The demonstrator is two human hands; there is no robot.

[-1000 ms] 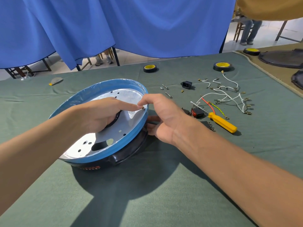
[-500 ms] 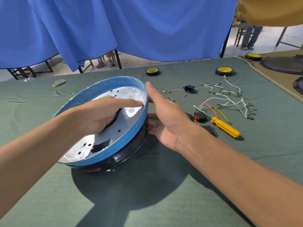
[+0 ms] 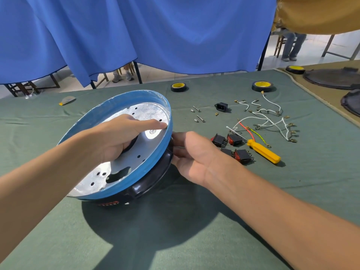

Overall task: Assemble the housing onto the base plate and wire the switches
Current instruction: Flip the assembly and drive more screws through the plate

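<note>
Gripping perforated round plate (image 3: pixel 128 161), glossy housing (image 3: pixel 154 175) — black

The left hand's (image 3: pixel 115 139) curled fingers (image 3: pixel 127 146) dip into the plate's (image 3: pixel 136 158) middle opening, tips out of sight. The right hand's (image 3: pixel 196 154) fingers (image 3: pixel 180 147) end behind the black housing (image 3: pixel 153 178), so its grip cannot be judged. The plate covers most of the housing. Red print (image 3: pixel 108 203) on the housing and the plate's stamp (image 3: pixel 152 131) are too small to read. The right edge cuts a dark round part (image 3: pixel 350 103). Below the curtain (image 3: pixel 155 36) only shoes (image 3: pixel 121 76) show.
</note>
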